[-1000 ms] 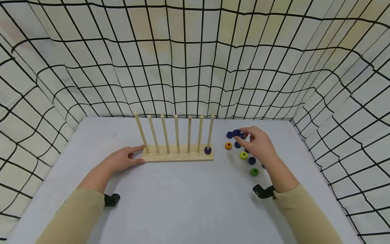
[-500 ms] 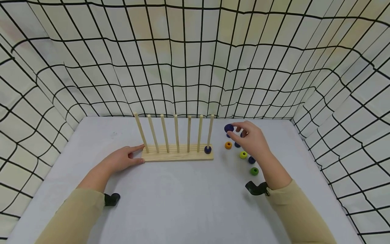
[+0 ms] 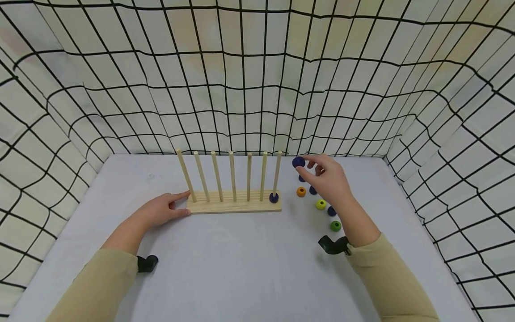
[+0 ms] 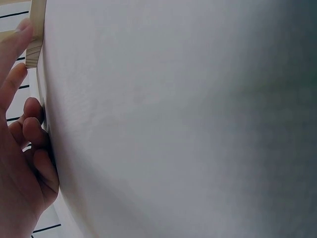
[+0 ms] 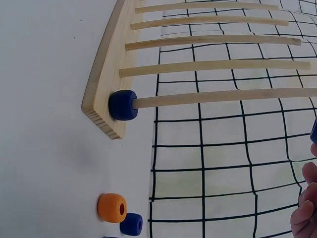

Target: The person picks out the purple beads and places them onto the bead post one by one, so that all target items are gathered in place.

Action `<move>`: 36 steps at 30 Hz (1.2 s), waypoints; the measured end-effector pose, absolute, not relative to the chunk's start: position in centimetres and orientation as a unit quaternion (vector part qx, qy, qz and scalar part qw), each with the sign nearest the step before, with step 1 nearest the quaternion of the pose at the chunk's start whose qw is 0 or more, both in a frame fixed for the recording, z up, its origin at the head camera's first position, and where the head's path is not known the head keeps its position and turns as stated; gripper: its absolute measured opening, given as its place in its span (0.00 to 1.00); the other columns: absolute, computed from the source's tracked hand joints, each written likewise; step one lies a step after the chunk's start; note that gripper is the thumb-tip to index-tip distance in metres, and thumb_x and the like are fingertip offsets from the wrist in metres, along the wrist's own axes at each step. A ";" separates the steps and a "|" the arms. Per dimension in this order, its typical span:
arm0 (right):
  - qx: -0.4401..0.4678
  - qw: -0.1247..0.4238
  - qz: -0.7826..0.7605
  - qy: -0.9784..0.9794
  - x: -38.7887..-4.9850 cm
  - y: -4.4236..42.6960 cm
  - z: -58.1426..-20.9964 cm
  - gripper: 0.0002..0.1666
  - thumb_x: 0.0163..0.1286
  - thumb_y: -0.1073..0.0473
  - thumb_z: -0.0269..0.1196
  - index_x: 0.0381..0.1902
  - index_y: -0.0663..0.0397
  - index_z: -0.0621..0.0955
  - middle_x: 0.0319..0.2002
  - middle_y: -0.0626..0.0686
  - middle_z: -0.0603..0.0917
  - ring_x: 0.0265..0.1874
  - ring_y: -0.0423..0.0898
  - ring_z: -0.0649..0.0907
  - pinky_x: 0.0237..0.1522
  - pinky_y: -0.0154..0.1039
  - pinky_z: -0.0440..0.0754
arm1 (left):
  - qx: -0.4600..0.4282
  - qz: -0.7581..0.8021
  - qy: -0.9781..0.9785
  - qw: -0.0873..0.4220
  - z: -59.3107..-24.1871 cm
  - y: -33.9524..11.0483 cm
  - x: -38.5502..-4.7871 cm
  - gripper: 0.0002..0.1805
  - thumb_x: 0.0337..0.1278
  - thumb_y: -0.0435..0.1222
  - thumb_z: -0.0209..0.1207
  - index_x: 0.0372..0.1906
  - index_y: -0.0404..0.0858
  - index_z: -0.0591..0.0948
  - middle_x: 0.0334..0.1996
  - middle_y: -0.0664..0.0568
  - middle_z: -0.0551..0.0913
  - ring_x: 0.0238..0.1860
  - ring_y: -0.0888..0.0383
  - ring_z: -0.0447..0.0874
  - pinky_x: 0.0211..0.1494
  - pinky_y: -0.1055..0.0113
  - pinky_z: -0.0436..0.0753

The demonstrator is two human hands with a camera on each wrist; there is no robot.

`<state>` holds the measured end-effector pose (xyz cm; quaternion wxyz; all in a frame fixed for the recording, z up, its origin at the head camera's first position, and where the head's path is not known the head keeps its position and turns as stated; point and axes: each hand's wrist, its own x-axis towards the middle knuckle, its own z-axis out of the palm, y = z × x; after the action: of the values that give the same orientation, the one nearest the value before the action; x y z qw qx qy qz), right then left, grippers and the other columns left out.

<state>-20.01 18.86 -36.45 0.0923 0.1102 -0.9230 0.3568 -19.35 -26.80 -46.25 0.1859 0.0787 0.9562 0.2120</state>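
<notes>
A wooden peg board (image 3: 237, 206) with several upright pegs stands on the table. One dark blue bead (image 3: 274, 197) sits at the bottom of its rightmost peg, also visible in the right wrist view as a blue bead (image 5: 123, 105). At the board's left end my left hand (image 3: 158, 211) holds it, index finger at the back corner and thumb at the front. My right hand (image 3: 327, 179) pinches another dark blue bead (image 3: 298, 162) between thumb and forefinger, raised to the right of the rightmost peg's top. In the right wrist view only that bead's edge shows.
Loose beads lie right of the board: an orange bead (image 3: 301, 192), a yellow bead (image 3: 320, 204), a green bead (image 3: 335, 226) and several blue ones, some partly hidden by my right hand. A black net (image 3: 257, 89) over white walls surrounds the white table (image 3: 225, 264).
My right hand has lifted the blue bead from among the loose beads and moved left and up, towards the rightmost peg. The left hand and the board have stayed in place.
</notes>
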 end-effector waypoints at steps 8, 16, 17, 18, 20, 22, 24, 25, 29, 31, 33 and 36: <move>0.113 0.100 0.381 -0.912 -20.0 18.2 -35.8 0.27 0.68 0.42 0.65 0.61 0.46 0.81 0.44 0.52 0.80 0.36 0.48 0.73 0.35 0.43 0.73 | 0.081 0.212 0.957 0.182 -46.2 -26.8 -19.2 0.45 0.58 0.61 0.62 0.76 0.47 0.62 0.30 0.49 0.67 0.33 0.54 0.65 0.39 0.57 0.63; 0.127 0.113 0.404 -0.899 -20.4 17.2 -35.2 0.26 0.68 0.43 0.65 0.59 0.47 0.82 0.42 0.51 0.80 0.34 0.48 0.72 0.34 0.43 0.72 | 0.079 0.211 0.957 0.183 -46.4 -26.9 -19.4 0.47 0.56 0.63 0.62 0.77 0.48 0.62 0.30 0.49 0.66 0.33 0.53 0.65 0.39 0.57 0.63; 0.127 0.114 0.408 -0.897 -20.4 17.1 -35.1 0.26 0.68 0.43 0.66 0.59 0.47 0.82 0.42 0.52 0.79 0.34 0.48 0.72 0.34 0.43 0.72 | 0.080 0.212 0.957 0.183 -46.5 -27.0 -19.4 0.47 0.56 0.63 0.62 0.77 0.48 0.62 0.30 0.49 0.66 0.33 0.54 0.65 0.39 0.57 0.63; 0.127 0.115 0.411 -0.895 -20.5 16.9 -35.0 0.26 0.68 0.43 0.66 0.59 0.47 0.82 0.42 0.53 0.80 0.34 0.48 0.72 0.34 0.43 0.72 | 0.081 0.213 0.957 0.183 -46.5 -27.0 -19.4 0.47 0.56 0.63 0.62 0.77 0.48 0.62 0.30 0.49 0.66 0.33 0.54 0.65 0.39 0.57 0.63; 0.128 0.118 0.416 -0.893 -20.6 16.7 -34.9 0.25 0.68 0.43 0.66 0.59 0.47 0.82 0.42 0.54 0.80 0.34 0.48 0.72 0.33 0.43 0.72 | 0.082 0.214 0.956 0.182 -46.5 -27.0 -19.5 0.47 0.56 0.63 0.62 0.76 0.48 0.62 0.29 0.49 0.66 0.32 0.54 0.65 0.38 0.57 0.63; 0.129 0.120 0.422 -0.889 -20.7 16.5 -34.9 0.25 0.68 0.44 0.66 0.58 0.47 0.82 0.42 0.55 0.80 0.34 0.48 0.72 0.33 0.43 0.72 | 0.083 0.215 0.956 0.183 -46.5 -27.0 -19.5 0.47 0.56 0.63 0.62 0.76 0.47 0.62 0.29 0.49 0.66 0.32 0.54 0.64 0.38 0.57 0.63; 0.131 0.123 0.425 -0.887 -20.8 16.2 -34.8 0.25 0.67 0.44 0.66 0.58 0.47 0.83 0.42 0.55 0.80 0.34 0.48 0.72 0.33 0.43 0.73 | 0.083 0.215 0.956 0.184 -46.6 -27.1 -19.5 0.47 0.56 0.63 0.62 0.76 0.47 0.62 0.29 0.49 0.66 0.32 0.54 0.64 0.38 0.57 0.63; 0.131 0.124 0.426 -0.887 -20.8 16.1 -34.8 0.25 0.67 0.44 0.66 0.58 0.47 0.83 0.41 0.55 0.80 0.34 0.48 0.72 0.33 0.43 0.73 | 0.084 0.215 0.955 0.184 -46.6 -27.1 -19.5 0.47 0.56 0.63 0.62 0.76 0.48 0.62 0.29 0.49 0.66 0.32 0.54 0.64 0.38 0.58 0.63; 0.129 0.125 0.430 -0.885 -20.8 15.8 -34.8 0.24 0.68 0.44 0.66 0.58 0.46 0.82 0.40 0.52 0.79 0.34 0.48 0.72 0.33 0.43 0.73 | 0.083 0.216 0.955 0.185 -46.6 -27.1 -19.5 0.47 0.55 0.64 0.62 0.77 0.48 0.63 0.29 0.49 0.66 0.32 0.54 0.64 0.38 0.57 0.63; 0.128 0.123 0.433 -0.884 -20.8 15.6 -34.8 0.24 0.68 0.44 0.66 0.59 0.46 0.82 0.40 0.50 0.78 0.34 0.48 0.72 0.33 0.42 0.72 | 0.083 0.214 0.956 0.184 -46.7 -27.2 -19.6 0.48 0.55 0.64 0.62 0.77 0.49 0.62 0.29 0.49 0.66 0.32 0.54 0.64 0.38 0.58 0.63; 0.128 0.121 0.437 -0.882 -20.9 15.5 -34.8 0.24 0.68 0.45 0.66 0.59 0.46 0.82 0.40 0.50 0.78 0.34 0.48 0.72 0.34 0.42 0.72 | 0.084 0.214 0.956 0.184 -46.9 -27.2 -19.6 0.48 0.55 0.65 0.61 0.77 0.49 0.62 0.29 0.49 0.66 0.31 0.54 0.64 0.37 0.58 0.63; 0.129 0.118 0.440 -0.881 -20.9 15.3 -34.8 0.24 0.68 0.47 0.67 0.59 0.48 0.82 0.41 0.52 0.78 0.35 0.48 0.72 0.36 0.42 0.72 | 0.083 0.213 0.956 0.183 -47.0 -27.3 -19.7 0.48 0.54 0.66 0.61 0.77 0.50 0.62 0.29 0.49 0.66 0.32 0.54 0.64 0.37 0.58 0.63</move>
<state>-20.91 15.35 -34.77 0.1183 0.1292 -0.8807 0.4402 -19.66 -27.25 -47.01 0.1834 0.0825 0.9562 0.2128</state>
